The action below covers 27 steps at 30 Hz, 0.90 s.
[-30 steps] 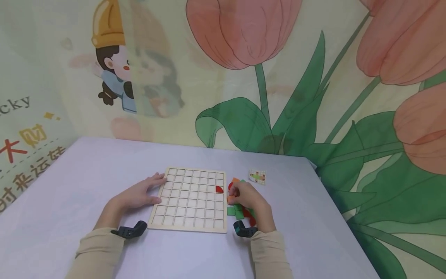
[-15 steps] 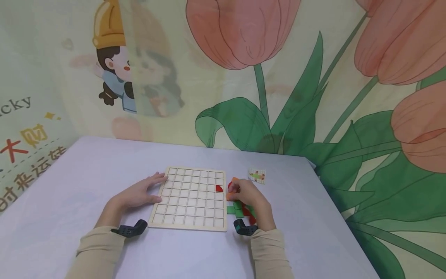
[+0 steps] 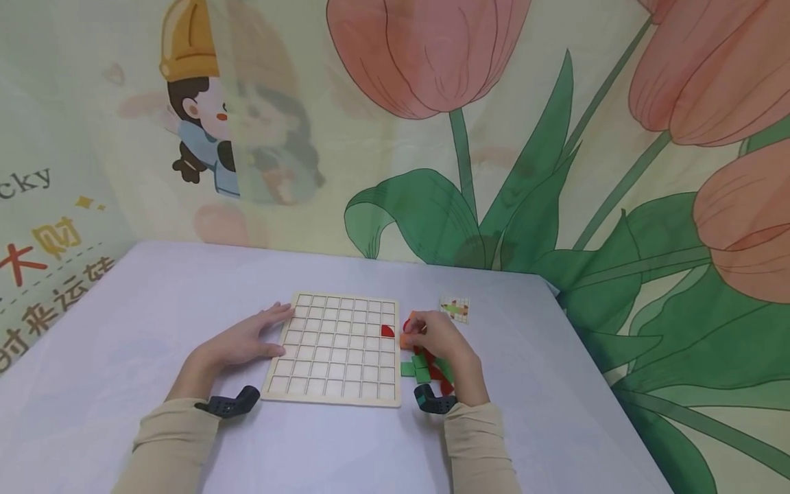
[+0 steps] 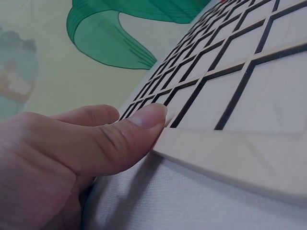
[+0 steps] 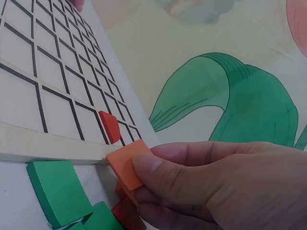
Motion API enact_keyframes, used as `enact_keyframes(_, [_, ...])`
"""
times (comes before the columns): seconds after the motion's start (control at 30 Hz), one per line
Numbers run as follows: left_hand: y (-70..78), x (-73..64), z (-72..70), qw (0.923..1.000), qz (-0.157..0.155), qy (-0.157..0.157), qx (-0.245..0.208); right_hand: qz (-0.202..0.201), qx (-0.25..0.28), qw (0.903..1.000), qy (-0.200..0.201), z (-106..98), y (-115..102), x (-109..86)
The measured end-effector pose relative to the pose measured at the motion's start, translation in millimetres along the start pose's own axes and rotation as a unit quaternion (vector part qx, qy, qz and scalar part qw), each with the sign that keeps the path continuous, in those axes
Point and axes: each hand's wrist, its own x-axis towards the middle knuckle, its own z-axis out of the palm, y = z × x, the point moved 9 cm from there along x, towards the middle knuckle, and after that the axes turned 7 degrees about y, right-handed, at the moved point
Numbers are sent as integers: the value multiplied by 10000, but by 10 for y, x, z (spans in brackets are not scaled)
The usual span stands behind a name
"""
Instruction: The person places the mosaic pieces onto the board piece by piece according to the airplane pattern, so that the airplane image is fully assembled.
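Observation:
A pale wooden grid board point(image 3: 333, 402) lies flat on the table, with one red quarter-circle tile point(image 3: 387, 331) in a cell near its right side. My left hand point(image 3: 245, 337) rests at the board's left edge, fingers spread; in the left wrist view the thumb point(image 4: 108, 143) touches the rim. Beside the right edge, my right hand point(image 3: 443, 337) pinches an orange square tile point(image 5: 127, 160) between thumb and fingers. Beneath that tile another orange edge and some red show, partly hidden by the fingers. Green tiles point(image 5: 60, 189) lie close by.
A heap of green and red tiles point(image 3: 422, 372) lies below the right hand, partly covered by it. A small printed card point(image 3: 455, 309) with a coloured pattern lies behind that hand. The white-covered table point(image 3: 333, 453) ends at a patterned backdrop.
The right hand's fingers have shifted slightly at the pile around the orange tile, staying beside the board's right edge. My left hand and the board keep their places.

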Motion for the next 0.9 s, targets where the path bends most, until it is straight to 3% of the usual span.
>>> enact_keyframes(0.53, [5, 0, 43, 10000, -23, -4, -1, -112, 262, 9996, -76, 141, -104, -7])
enact_keyframes(0.9, [10, 12, -18, 10000, -37, -63, -46, -292, -102, 9995, -49, 173, -175, 45])
